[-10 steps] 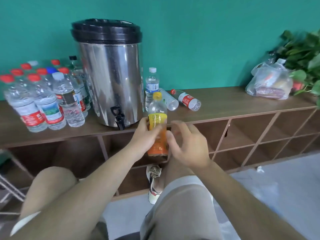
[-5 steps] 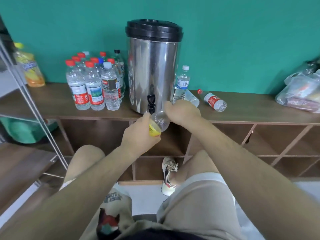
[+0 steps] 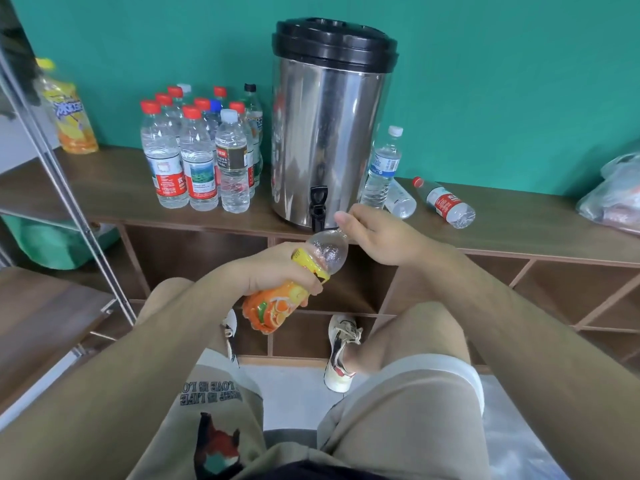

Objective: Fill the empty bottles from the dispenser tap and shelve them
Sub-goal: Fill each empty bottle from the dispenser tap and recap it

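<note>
Can't see mouth of juice bottle [image 3: 277, 306]: right hand [image 3: 381, 237] covers it (cap on or off, can't tell). Left hand [image 3: 266, 271] hides its middle. Plastic bag [image 3: 616, 199] cut by right edge. Water bottles [image 3: 197, 157]: rear ones mostly hidden, label print too small for me.

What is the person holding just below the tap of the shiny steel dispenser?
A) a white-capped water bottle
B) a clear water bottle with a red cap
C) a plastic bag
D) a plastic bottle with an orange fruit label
D: the left hand grips the orange-labelled plastic bottle round its middle, tilted toward the black tap, while the right hand pinches its top.
</note>
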A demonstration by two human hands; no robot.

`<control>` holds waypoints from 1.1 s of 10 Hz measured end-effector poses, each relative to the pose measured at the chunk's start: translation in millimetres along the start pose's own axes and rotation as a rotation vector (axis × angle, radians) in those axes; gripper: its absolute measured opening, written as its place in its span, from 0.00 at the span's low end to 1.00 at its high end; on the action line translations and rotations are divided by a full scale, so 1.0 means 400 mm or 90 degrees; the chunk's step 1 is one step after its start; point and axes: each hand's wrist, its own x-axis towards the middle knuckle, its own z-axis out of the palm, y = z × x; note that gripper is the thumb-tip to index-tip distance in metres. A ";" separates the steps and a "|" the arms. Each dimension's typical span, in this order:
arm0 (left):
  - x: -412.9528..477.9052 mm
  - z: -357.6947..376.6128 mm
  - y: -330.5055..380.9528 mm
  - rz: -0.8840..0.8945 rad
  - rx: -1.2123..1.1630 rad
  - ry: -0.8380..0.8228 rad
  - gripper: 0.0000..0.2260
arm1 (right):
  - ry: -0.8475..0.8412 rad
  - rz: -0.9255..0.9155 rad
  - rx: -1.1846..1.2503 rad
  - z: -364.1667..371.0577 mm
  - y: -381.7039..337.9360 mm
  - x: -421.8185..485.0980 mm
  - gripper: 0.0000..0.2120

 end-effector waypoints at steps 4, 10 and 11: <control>0.127 -0.016 -0.118 -0.060 -0.051 0.007 0.20 | -0.176 0.028 0.210 -0.004 0.089 0.101 0.18; 0.229 0.058 -0.209 -0.035 -0.013 0.121 0.23 | -0.033 0.040 0.055 0.017 0.231 0.203 0.10; 0.256 0.073 -0.233 -0.029 -0.056 0.189 0.26 | 0.082 0.168 0.020 0.066 0.292 0.212 0.07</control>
